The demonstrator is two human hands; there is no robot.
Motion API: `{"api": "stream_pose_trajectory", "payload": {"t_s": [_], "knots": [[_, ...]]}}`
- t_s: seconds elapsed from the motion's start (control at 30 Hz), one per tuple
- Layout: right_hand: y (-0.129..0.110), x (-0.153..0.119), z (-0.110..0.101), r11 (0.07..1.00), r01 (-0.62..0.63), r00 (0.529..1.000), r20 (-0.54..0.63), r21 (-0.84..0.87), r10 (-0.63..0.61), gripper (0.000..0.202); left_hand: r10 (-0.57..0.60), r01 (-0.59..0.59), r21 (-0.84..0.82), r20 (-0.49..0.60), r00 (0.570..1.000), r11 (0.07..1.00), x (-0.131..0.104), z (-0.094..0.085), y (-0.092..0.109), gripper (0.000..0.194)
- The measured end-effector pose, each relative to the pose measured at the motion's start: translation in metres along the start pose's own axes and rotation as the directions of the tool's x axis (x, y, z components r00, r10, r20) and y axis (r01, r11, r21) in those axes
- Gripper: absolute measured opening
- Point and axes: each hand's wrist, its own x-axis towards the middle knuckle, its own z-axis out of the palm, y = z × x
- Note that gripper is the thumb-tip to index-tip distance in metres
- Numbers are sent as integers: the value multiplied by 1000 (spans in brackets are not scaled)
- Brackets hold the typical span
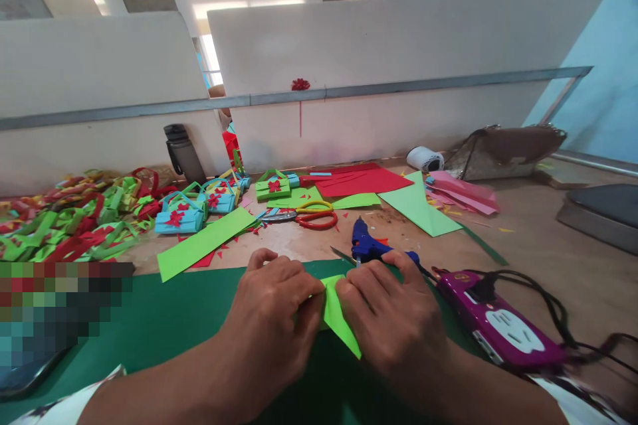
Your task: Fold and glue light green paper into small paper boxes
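Between our two hands we had a small piece of lime-green paper [336, 312], over the dark green mat [164, 322] (we could not tell whether it touched). It looked bright and smooth, tapering to a sharp corner that pointed down and to the right, while a shadowed bit of it showed beside our left thumb; fingers hid both its sides. Our left hand [279, 309] pinched its left edge between thumb and forefinger, and our right hand [391, 315] gripped the other side with bent fingers. A blue glue gun [369, 248] lay just beyond the right hand, and a long green strip [207, 244] lay at the mat's far edge.
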Motion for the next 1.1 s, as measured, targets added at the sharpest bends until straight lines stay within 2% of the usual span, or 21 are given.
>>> {"api": "stream_pose_trajectory", "payload": {"t_s": [0.27, 0.47, 0.6, 0.97, 1.1], "knots": [[-1, -1, -6, 999, 33, 999, 3, 40, -33, 29, -17, 17, 18, -26, 1000, 1000, 1, 2, -3, 25], [7, -1, -3, 998, 38, 999, 11, 40, -39, 25, -61, 63, -69, 29, 998, 996, 1, -1, -5, 12], [11, -3, -2, 999, 34, 999, 32, 21, -34, 24, -73, 78, -90, 52, 996, 993, 0, -1, -7, 16], [11, -2, -1, 999, 24, 999, 27, 33, -25, 21, 29, -30, 38, 13, 999, 999, -3, 6, -5, 18], [10, -2, -1, 999, 18, 999, 26, 41, -19, 21, 114, -104, 124, -75, 991, 987, -6, 9, -3, 12]]}}
